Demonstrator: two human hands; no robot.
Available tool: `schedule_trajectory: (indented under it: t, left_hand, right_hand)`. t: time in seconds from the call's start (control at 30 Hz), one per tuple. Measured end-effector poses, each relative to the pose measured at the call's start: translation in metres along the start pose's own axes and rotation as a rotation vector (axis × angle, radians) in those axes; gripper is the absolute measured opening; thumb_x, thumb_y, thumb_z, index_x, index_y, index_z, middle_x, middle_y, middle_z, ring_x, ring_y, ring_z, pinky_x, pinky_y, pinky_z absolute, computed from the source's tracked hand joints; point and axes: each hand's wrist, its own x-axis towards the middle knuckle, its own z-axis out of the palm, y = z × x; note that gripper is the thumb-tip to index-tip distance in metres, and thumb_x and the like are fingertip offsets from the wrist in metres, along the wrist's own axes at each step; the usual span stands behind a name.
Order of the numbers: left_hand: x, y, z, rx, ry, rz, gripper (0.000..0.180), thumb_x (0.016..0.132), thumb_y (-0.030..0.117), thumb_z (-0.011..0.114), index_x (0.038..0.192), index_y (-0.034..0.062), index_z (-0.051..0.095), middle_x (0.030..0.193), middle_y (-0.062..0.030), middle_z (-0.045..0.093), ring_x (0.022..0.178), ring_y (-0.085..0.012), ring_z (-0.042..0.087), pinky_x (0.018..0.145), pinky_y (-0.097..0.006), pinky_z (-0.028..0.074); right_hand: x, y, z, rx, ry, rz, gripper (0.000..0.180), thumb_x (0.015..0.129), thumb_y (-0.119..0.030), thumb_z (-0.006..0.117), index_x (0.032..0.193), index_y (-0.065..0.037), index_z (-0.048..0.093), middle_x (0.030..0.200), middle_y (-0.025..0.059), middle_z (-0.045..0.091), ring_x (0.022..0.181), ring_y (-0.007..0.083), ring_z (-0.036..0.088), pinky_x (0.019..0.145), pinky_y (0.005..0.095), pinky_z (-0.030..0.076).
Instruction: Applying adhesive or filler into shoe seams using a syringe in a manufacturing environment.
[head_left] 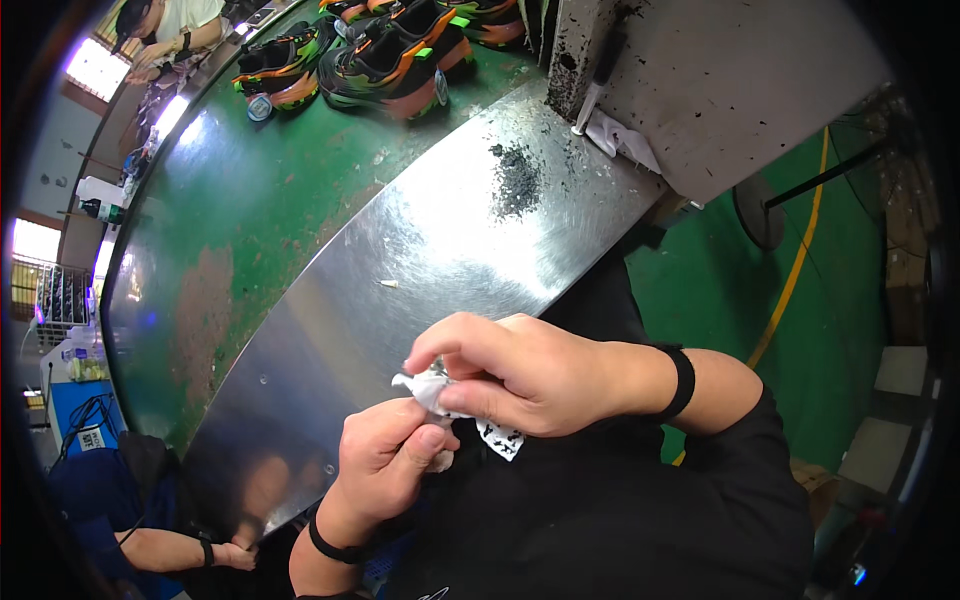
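1. The right hand pinches a white cloth between thumb and fingers.
2. The left hand is curled up just beside the right hand, with its thumb bent in close to the cloth. I cannot tell what it grips.
3. The cloth is between the two hands. A loose end with black marks hangs below the right hand.
4. Both hands are over the near edge of a shiny metal counter.
5. A tiny pale bit lies on the counter, a little ahead of the hands.
6. Black crumbs lie in a patch farther ahead of the right hand.
7. Black, orange and green shoes stand far ahead of the hands, on a green surface.
8. Another person's hand is at the counter's edge, left of the left hand.
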Motion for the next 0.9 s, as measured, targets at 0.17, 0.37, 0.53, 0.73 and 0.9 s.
schedule_trajectory:
  t: [0.17,0.37,0.53,0.73,0.9]
  left_hand:
    - [-0.012,-0.003,0.0,-0.124,-0.024,-0.07,0.024,0.094,0.015,0.058,0.078,-0.0004,0.067,0.065,-0.0063,0.062,0.057,-0.0133,0.06,0.054,-0.026,0.046]
    - [-0.012,-0.008,0.0,-0.15,-0.035,-0.084,0.02,0.094,0.014,0.058,0.085,-0.001,0.068,0.069,-0.0058,0.064,0.06,-0.0127,0.061,0.057,-0.026,0.048]
    - [-0.014,-0.012,0.001,-0.155,-0.045,-0.04,0.015,0.092,0.01,0.06,0.088,-0.0019,0.067,0.072,-0.0069,0.066,0.061,-0.0138,0.061,0.058,-0.027,0.049]
    - [-0.006,-0.009,0.0,0.267,0.021,0.208,0.012,0.083,0.008,0.069,0.085,-0.0034,0.065,0.073,-0.0106,0.063,0.064,-0.0213,0.06,0.059,-0.031,0.047]
    - [-0.007,-0.011,0.002,0.386,0.146,0.263,0.02,0.085,0.013,0.069,0.087,-0.0056,0.064,0.073,-0.0134,0.061,0.064,-0.0251,0.059,0.06,-0.033,0.047]
  right_hand:
    - [0.0,0.014,0.001,0.003,0.014,-0.158,0.015,0.084,-0.013,0.07,0.084,-0.004,0.059,0.071,0.0083,0.059,0.063,0.027,0.06,0.057,0.0356,0.047]
    - [-0.001,0.017,0.005,-0.274,0.09,-0.463,0.014,0.08,-0.008,0.07,0.081,-0.004,0.056,0.075,0.0083,0.055,0.068,0.028,0.057,0.059,0.038,0.047]
    - [-0.005,0.017,0.007,-0.294,0.024,-0.47,0.017,0.079,-0.001,0.069,0.094,-0.001,0.06,0.081,0.0112,0.058,0.068,0.0288,0.057,0.059,0.0377,0.045]
    - [-0.007,0.014,0.016,-0.348,0.021,-0.387,0.026,0.073,0.001,0.064,0.097,-0.003,0.055,0.08,0.0106,0.058,0.07,0.03,0.059,0.062,0.0387,0.048]
    - [-0.004,0.003,0.02,-0.109,0.049,0.062,0.018,0.087,-0.001,0.059,0.104,-0.003,0.055,0.083,0.0134,0.062,0.069,0.0313,0.063,0.06,0.0368,0.05]
